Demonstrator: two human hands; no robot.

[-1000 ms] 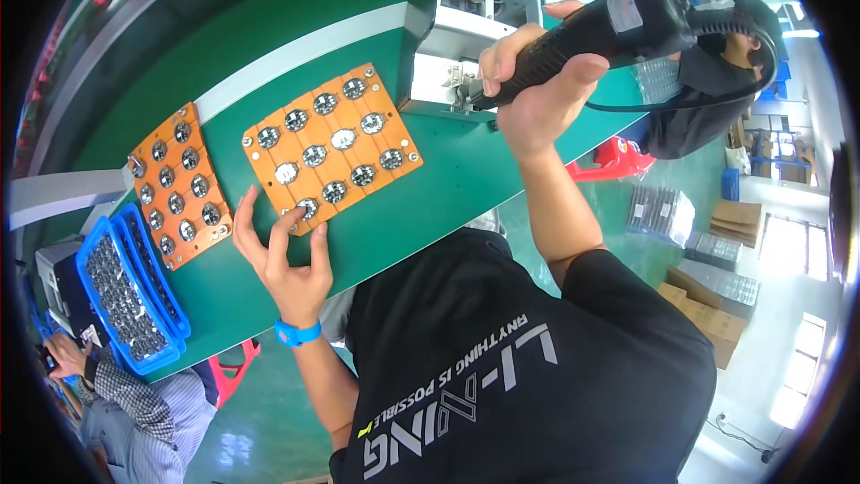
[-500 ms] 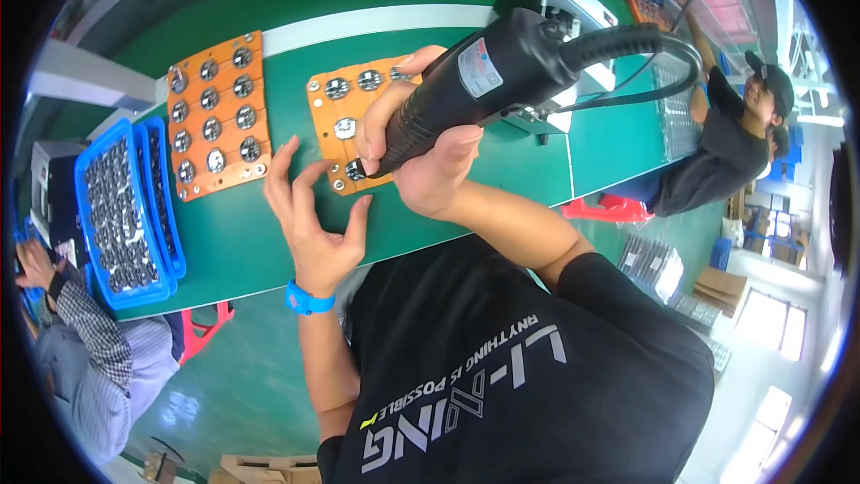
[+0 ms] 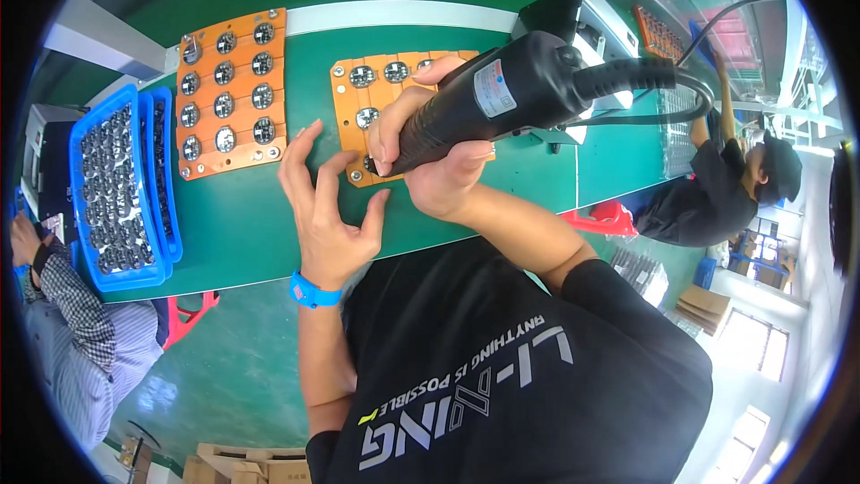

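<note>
My right hand [image 3: 428,181] is wrapped round a thick black electric screwdriver [image 3: 502,90] with a cable at its upper end. The tool slants down to the left over an orange fixture plate [image 3: 356,97] carrying round black-and-silver parts [image 3: 363,76]. Its tip is hidden behind my fingers, so contact with the plate cannot be made out. My left hand [image 3: 336,229], with a blue wristband [image 3: 313,292], has its fingers apart and holds nothing. Those fingers are at the plate's near left corner.
Another orange plate [image 3: 207,108] with round parts lies to the left on the green table [image 3: 309,45]. Blue trays [image 3: 125,282] of small parts stand farther left. A black-and-white device [image 3: 582,22] is behind the tool. People sit at both sides, one sleeve [image 3: 81,305] at far left.
The view has shifted slightly, so the plates appear farther right. My grip on the screwdriver and my left hand's spread pose stay much the same. The person at right has shifted posture.
</note>
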